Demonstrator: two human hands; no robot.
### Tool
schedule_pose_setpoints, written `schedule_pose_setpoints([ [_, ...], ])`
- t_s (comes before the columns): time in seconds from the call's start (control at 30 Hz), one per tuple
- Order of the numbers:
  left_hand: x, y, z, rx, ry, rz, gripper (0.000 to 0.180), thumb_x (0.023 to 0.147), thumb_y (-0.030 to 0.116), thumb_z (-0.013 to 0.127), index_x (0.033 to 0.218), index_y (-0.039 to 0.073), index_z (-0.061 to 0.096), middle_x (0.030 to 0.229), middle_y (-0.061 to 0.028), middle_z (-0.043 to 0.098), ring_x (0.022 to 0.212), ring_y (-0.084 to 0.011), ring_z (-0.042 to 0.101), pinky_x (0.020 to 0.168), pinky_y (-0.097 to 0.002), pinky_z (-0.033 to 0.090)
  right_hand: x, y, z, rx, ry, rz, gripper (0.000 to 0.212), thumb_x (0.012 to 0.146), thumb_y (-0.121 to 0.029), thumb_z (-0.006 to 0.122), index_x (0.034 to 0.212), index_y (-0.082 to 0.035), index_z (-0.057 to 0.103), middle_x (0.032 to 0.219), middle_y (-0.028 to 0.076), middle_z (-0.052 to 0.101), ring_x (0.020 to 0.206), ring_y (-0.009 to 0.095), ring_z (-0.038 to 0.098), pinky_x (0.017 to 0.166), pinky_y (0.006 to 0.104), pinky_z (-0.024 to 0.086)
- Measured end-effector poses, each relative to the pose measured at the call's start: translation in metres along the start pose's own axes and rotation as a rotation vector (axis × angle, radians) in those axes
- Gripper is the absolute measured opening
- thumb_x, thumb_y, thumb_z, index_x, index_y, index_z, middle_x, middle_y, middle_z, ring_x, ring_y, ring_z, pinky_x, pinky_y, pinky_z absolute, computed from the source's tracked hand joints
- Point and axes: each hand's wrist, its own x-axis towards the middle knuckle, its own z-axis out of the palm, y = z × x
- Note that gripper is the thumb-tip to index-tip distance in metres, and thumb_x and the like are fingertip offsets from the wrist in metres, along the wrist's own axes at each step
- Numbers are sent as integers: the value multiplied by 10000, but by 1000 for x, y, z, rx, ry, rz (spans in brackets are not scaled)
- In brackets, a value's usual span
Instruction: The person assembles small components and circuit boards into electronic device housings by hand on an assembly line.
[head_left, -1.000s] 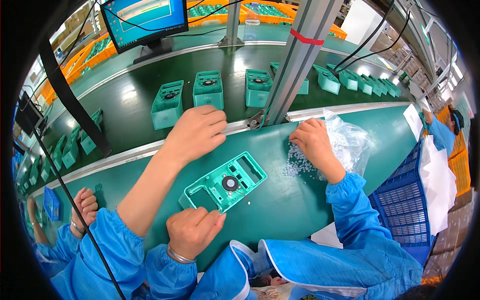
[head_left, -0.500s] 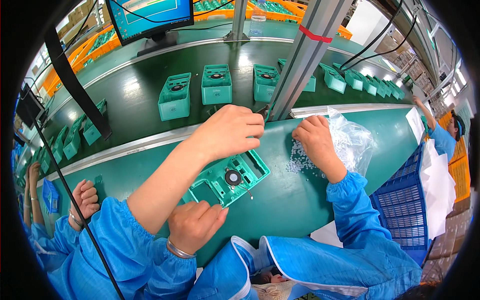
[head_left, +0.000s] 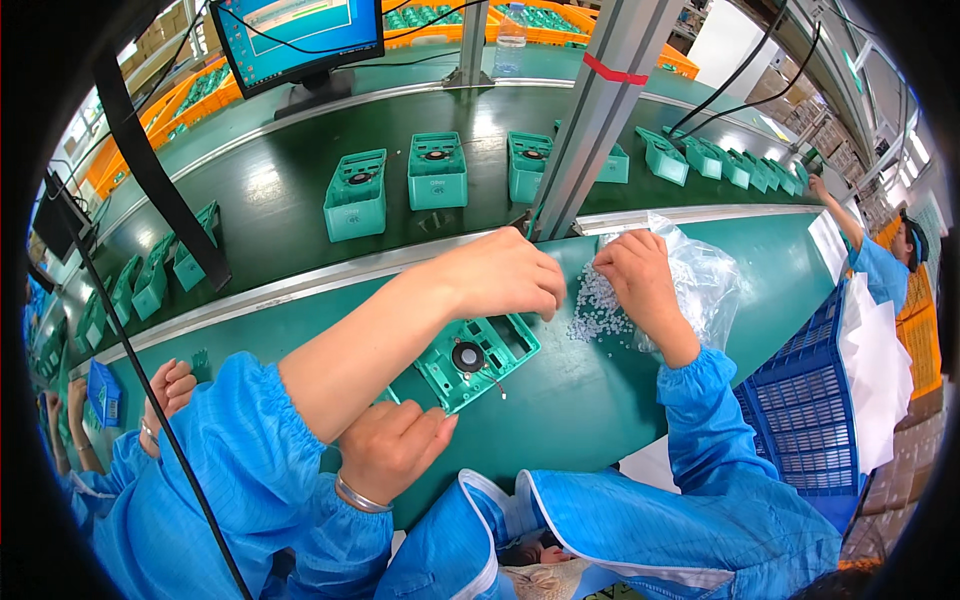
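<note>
My left hand [head_left: 395, 450] is closed, thumb and forefinger at the near edge of a green plastic housing [head_left: 445, 385]. The housing lies on the bench with a round black speaker-like part [head_left: 467, 356] in it and a short wire ending in a small plug. At the right, my right hand [head_left: 640, 285] has its fingertips pressed together over a heap of small whitish pieces [head_left: 600, 312]; what they pinch is hidden. A clear plastic bag [head_left: 705, 285] lies beside it. Another person's hand [head_left: 515, 270] reaches in from the left above the housing, fingers curled.
Green housings [head_left: 437, 185] stand on a dark conveyor [head_left: 270, 190] behind the bench. A metal post [head_left: 605, 110] rises ahead, and a monitor [head_left: 300, 35] stands beyond. A blue basket [head_left: 800, 400] is at the right. Other people sit at both sides; a hand [head_left: 170, 385] shows at left.
The other person's arm has moved right, over the housing toward the heap. My right hand has shifted slightly right; my left stays put. Housings on the conveyor sit slightly farther right.
</note>
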Motion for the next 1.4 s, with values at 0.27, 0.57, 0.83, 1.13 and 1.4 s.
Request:
schedule_pose_setpoints([
  [0.27,-21,28,-10,20,-34,60,160,757,170,852,819,120,713,640,-1,498,526,-164,536,454,-331,397,-30,-37,-44,536,17,259,131,823,60,742,896,-12,660,914,92,664,898,264,643,803,354,511],
  [0.57,-36,60,-21,9,-53,96,166,766,181,856,854,123,729,640,12,467,532,-137,509,453,-310,393,-33,-127,-66,885,-294,-14,114,836,-6,758,896,-49,671,911,76,646,884,279,648,766,386,519],
  [0.83,-47,70,-29,21,-28,121,164,800,194,834,914,123,739,651,10,440,542,-124,498,450,-292,397,-36,-157,-51,787,-442,-304,107,836,-69,728,888,-95,639,877,41,586,888,259,602,801,380,472],
  [1.13,-47,72,-26,-34,-33,124,187,710,134,865,852,91,751,629,3,482,506,-147,511,433,-315,372,-45,-160,-56,695,-491,-340,121,788,-79,713,890,-93,648,888,43,583,885,249,590,788,378,468],
  [1.4,-44,74,-34,31,-42,113,136,821,220,810,889,135,728,661,17,436,546,-119,493,454,-286,386,-34,-170,-68,506,-491,-419,76,796,-134,661,851,-91,633,899,50,576,909,231,583,800,366,460],
])
